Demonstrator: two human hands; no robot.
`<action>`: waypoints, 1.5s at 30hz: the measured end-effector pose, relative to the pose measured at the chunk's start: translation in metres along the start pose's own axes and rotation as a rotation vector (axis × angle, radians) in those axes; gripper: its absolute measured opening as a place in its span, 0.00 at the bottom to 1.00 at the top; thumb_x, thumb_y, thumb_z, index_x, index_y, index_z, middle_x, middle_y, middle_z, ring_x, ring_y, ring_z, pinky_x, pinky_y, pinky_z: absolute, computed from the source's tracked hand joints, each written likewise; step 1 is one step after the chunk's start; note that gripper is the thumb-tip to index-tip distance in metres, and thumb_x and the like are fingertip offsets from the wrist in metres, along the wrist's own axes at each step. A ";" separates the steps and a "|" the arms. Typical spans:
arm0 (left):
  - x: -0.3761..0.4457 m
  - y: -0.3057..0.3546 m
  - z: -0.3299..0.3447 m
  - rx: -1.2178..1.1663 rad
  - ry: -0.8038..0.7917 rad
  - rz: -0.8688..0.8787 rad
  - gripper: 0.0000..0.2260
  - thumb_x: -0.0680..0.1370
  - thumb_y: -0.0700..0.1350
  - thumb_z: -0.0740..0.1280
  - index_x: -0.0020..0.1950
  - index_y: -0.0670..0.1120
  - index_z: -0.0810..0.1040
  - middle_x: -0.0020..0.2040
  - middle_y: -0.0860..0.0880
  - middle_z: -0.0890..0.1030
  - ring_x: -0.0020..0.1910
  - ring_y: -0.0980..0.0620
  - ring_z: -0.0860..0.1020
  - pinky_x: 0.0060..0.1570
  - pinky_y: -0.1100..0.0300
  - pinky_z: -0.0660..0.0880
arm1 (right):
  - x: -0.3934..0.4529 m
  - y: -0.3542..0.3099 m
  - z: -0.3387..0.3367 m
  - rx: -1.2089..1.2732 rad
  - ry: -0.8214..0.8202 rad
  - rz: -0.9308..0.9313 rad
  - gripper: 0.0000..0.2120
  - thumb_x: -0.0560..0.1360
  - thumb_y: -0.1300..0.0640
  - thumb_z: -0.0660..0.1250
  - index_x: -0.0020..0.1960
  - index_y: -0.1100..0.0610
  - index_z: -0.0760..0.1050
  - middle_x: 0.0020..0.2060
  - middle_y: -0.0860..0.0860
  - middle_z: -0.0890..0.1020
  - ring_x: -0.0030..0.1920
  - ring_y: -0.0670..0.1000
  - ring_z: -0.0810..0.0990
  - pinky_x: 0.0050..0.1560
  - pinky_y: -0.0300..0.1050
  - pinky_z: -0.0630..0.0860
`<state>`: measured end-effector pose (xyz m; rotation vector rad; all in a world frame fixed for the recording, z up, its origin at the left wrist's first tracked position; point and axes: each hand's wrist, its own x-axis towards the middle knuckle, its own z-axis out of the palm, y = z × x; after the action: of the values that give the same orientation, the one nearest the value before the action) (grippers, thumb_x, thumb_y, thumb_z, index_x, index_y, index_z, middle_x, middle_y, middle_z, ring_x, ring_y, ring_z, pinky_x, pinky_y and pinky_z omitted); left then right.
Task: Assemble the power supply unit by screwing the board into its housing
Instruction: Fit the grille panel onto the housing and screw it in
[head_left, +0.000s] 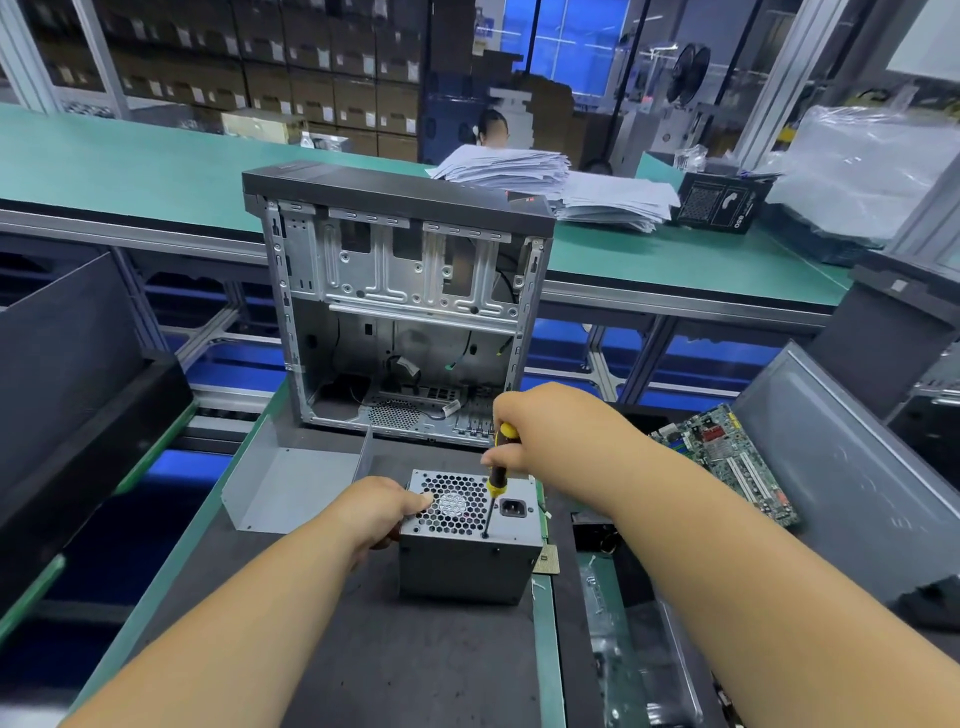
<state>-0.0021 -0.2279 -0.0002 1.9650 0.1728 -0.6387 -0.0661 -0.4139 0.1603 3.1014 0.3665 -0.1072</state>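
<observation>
Driving a screw into a power supply unit (470, 540), a person works with both bare forearms reaching in from the bottom of the view. The grey metal box stands on a dark mat (363, 649) in the middle of the bench, its honeycomb fan grille and black mains socket facing up.

The left hand (382, 512) grips the box's upper left edge, thumb lying on the grille, steadying it. The right hand (535, 434) is clenched round the yellow and black handle of a screwdriver (496, 480), which stands nearly upright. Its tip sits in a hole on the top face, just beside the socket and near the front edge.

This appears to be the fastening step, with the housing already closed round the board. Whether the screw is fully seated cannot be told. The next move likely calls for steady downward pressure, keeping the shaft upright so the tip does not slip, then shifting to another screw hole.

Just left of the unit lies a bent grey metal cover (280, 483). To the right, a green motherboard (727, 457) rests against a grey panel. Behind stands an open, empty computer case (400, 306). Farther back, a green bench holds stacked papers (561, 187), with cardboard boxes shelved beyond.
</observation>
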 end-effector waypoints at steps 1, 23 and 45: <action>-0.001 0.001 0.000 0.002 0.001 0.000 0.12 0.76 0.49 0.72 0.39 0.44 0.74 0.31 0.47 0.71 0.31 0.49 0.68 0.35 0.59 0.68 | 0.002 -0.002 0.000 -0.054 -0.002 0.014 0.16 0.79 0.42 0.63 0.41 0.53 0.66 0.32 0.48 0.69 0.31 0.47 0.66 0.28 0.44 0.60; -0.006 0.002 0.002 -0.033 -0.004 -0.011 0.13 0.76 0.47 0.71 0.37 0.44 0.72 0.32 0.46 0.70 0.32 0.48 0.67 0.38 0.58 0.67 | -0.009 -0.003 0.006 0.061 -0.011 -0.096 0.08 0.77 0.49 0.68 0.47 0.51 0.70 0.38 0.46 0.75 0.40 0.50 0.74 0.34 0.45 0.70; -0.015 0.005 0.010 0.303 0.137 0.080 0.14 0.78 0.55 0.65 0.55 0.45 0.74 0.53 0.45 0.80 0.50 0.44 0.77 0.47 0.55 0.72 | -0.007 0.010 0.028 0.487 0.222 0.305 0.14 0.79 0.46 0.62 0.43 0.56 0.70 0.30 0.49 0.75 0.31 0.52 0.71 0.33 0.46 0.67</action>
<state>-0.0168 -0.2364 0.0081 2.2977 0.0839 -0.5006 -0.0720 -0.4260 0.1328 3.6133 -0.1655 0.1825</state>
